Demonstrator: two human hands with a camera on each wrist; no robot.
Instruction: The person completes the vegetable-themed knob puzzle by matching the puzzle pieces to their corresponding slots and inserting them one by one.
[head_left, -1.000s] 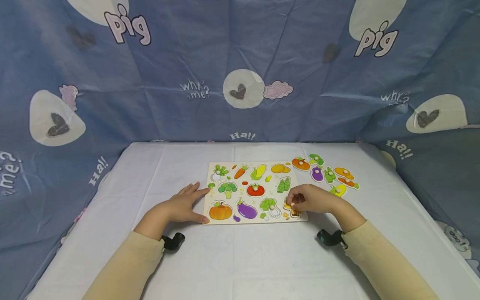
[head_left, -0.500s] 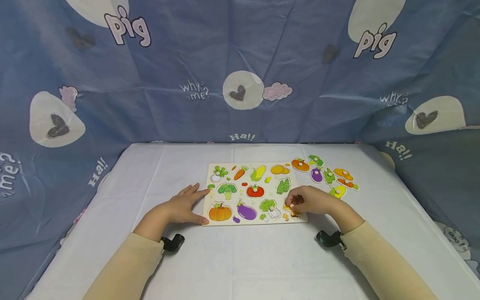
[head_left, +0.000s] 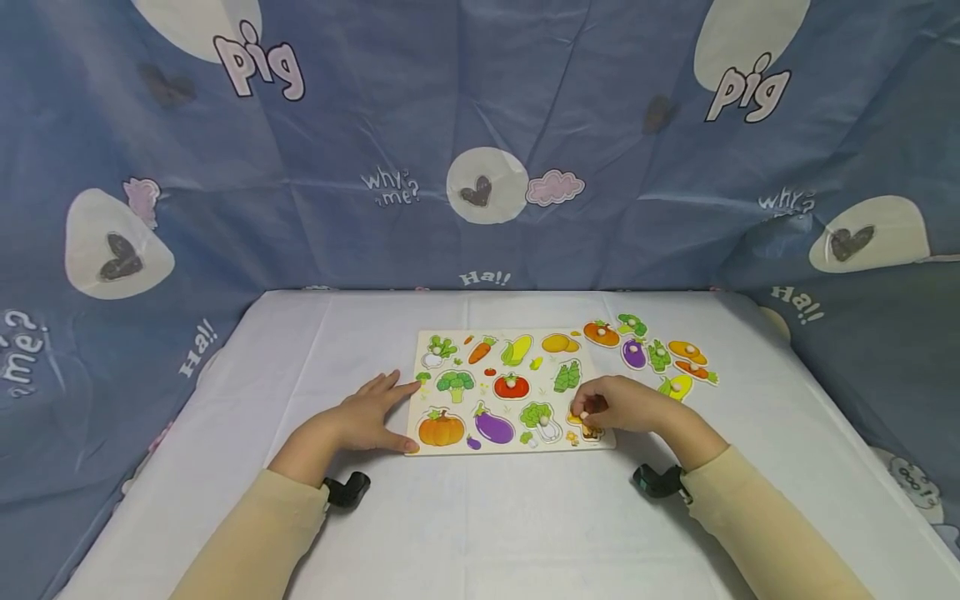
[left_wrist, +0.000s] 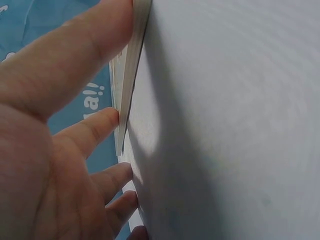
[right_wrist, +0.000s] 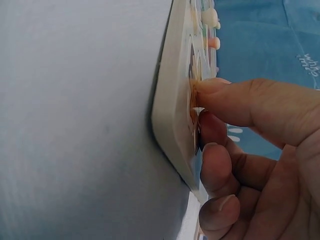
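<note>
Head view: puzzle board flat on white cloth. Right hand at the board's 4 o'clock, thumb and forefinger pinching the brown-and-yellow piece; that piece is over its spot near the board corner, can't tell if fully seated. Left hand at 8-9 o'clock, fingers spread and loosely extended, holding nothing, thumb on the near corner. Knobbed pieces on the board: tomato piece near centre, radish piece at 10, cabbage piece between 4 and 5. Loose ones off the board, 2 to 3 o'clock: pumpkin piece, broccoli piece, eggplant piece, green leafy piece, orange-yellow piece, carrot piece, corn piece.

Left wrist view: board edge-on, running from 12 o'clock toward centre. Thumb and forefinger touch it; remaining fingers fan out toward 6, beyond the corner.

Right wrist view: thumb and forefinger meet at the piece just right of centre, other visible fingers curled toward 5. Fingertips hide its knob. Pale knobs stand at 1 o'clock.
</note>
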